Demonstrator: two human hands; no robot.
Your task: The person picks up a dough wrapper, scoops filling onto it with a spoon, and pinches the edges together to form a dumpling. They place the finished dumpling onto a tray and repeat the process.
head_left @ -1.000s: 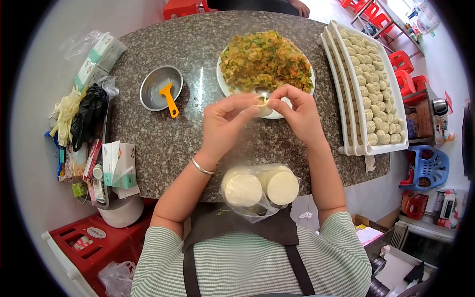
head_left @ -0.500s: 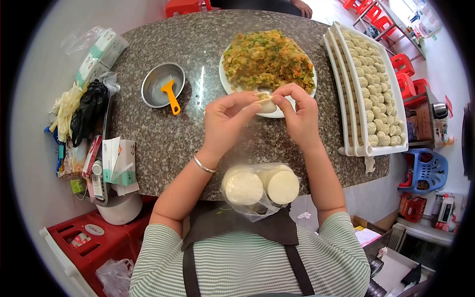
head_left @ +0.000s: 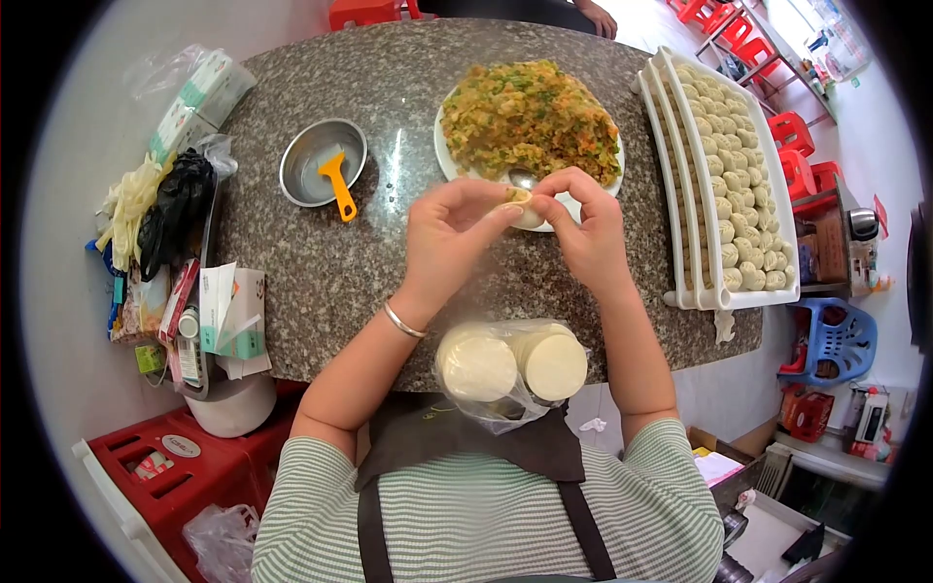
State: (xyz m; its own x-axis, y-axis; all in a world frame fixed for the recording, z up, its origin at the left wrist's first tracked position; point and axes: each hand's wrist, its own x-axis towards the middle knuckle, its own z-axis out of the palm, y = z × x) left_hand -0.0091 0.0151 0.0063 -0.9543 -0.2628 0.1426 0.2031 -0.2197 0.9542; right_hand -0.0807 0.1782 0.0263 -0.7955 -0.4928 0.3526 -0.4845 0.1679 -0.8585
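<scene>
Between my two hands is a small filled dumpling (head_left: 526,216), its pale wrapper partly folded over with some filling showing at the top. My left hand (head_left: 452,228) pinches its left edge with thumb and forefinger. On the other edge, the thumb and forefinger of my right hand (head_left: 588,233) are closed on the dough. Just behind them stands a white plate (head_left: 445,160) heaped with chopped vegetable filling (head_left: 530,117), a metal spoon (head_left: 522,178) at its near side. Two stacks of round wrappers (head_left: 478,364) in a clear plastic bag lie near the table edge, between my forearms.
Stacked white trays (head_left: 671,194) of shaped dumplings (head_left: 743,194) stand on the right. A metal bowl (head_left: 292,180) with an orange-handled scraper (head_left: 337,185) sits at left. Bags, boxes and tissue packs (head_left: 209,92) crowd the left edge. A person's hand (head_left: 596,17) shows across the table.
My fingers have drawn closer together at the dumpling, and its wrapper is more gathered than before. The view has shifted very slightly.
</scene>
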